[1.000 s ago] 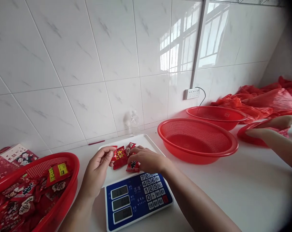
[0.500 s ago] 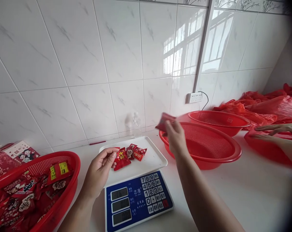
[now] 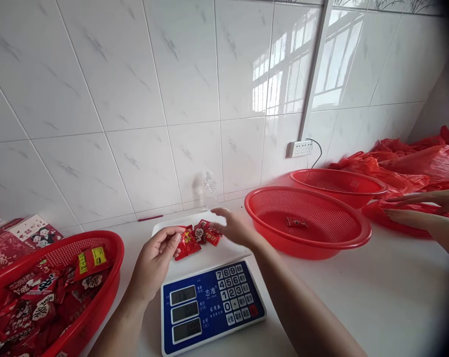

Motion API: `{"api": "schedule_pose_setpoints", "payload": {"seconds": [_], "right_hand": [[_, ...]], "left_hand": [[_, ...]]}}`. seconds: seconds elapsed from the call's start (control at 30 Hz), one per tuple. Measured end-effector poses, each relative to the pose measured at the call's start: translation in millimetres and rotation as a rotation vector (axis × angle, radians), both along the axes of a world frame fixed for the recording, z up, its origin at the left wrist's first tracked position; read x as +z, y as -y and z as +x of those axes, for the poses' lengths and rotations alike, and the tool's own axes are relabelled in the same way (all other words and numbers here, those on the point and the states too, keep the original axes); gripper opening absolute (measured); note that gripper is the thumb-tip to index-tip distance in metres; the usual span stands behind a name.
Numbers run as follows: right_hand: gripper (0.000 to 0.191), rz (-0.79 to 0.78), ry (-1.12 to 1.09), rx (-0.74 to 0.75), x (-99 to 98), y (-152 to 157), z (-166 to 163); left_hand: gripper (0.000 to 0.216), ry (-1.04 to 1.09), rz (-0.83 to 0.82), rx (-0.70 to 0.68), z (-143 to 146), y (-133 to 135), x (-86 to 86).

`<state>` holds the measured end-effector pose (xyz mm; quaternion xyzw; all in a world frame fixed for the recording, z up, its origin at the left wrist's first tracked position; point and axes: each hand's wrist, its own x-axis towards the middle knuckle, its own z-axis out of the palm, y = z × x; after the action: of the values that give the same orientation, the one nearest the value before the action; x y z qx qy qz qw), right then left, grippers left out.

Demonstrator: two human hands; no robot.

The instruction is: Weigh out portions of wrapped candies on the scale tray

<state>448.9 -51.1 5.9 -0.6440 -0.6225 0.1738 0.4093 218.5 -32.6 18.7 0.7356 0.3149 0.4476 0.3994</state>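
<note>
My left hand (image 3: 159, 255) is at the left side of the scale's white tray (image 3: 164, 223), thumb and forefinger pinched on a shiny red snack packet (image 3: 187, 243). Beside that packet lie a few more small red snack packets (image 3: 201, 232), close together on the tray. My right hand (image 3: 234, 227) hovers over the tray's right side, fingers stretched toward the packets with nothing held. Below the tray is the scale's blue keypad panel (image 3: 213, 307). A single red packet (image 3: 296, 222) lies in the nearer red plastic basket (image 3: 306, 248) to the right.
At the left stands a red basket (image 3: 114, 258) full of red packets, with printed boxes (image 3: 34, 233) behind it. A second basket (image 3: 339, 181) and red plastic bags (image 3: 406, 163) are at right, where another person's hands (image 3: 414, 218) press red plastic. A clear bottle (image 3: 210, 188) stands by the wall.
My right hand has let go of a red packet, which now lies in the nearer right basket, and has come back left over the tray. My left hand has barely moved.
</note>
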Motion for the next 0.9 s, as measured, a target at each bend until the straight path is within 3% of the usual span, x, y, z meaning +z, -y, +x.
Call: {"api": "schedule_pose_setpoints", "payload": {"seconds": [0.1,0.33,0.57,0.73,0.9], "right_hand": [[0.051,-0.087,0.247,-0.005,-9.0,0,-18],[0.016,-0.020,0.153,-0.084,-17.1,-4,-19],[0.021,0.298,-0.486,-0.220,-7.3,-15,25],[0.010,0.621,-0.978,-0.360,5.5,3,77],[0.006,0.719,-1.229,-0.398,7.0,17,99]], "left_hand": [[0.034,-0.011,0.000,-0.001,0,0,0.5],[0.031,-0.004,0.008,-0.033,1,0,1.4],[0.032,-0.001,0.007,-0.024,0,-2,0.3],[0.032,-0.011,0.013,-0.034,1,-3,-1.1],[0.031,-0.026,0.001,-0.027,1,-3,-0.6]]}}
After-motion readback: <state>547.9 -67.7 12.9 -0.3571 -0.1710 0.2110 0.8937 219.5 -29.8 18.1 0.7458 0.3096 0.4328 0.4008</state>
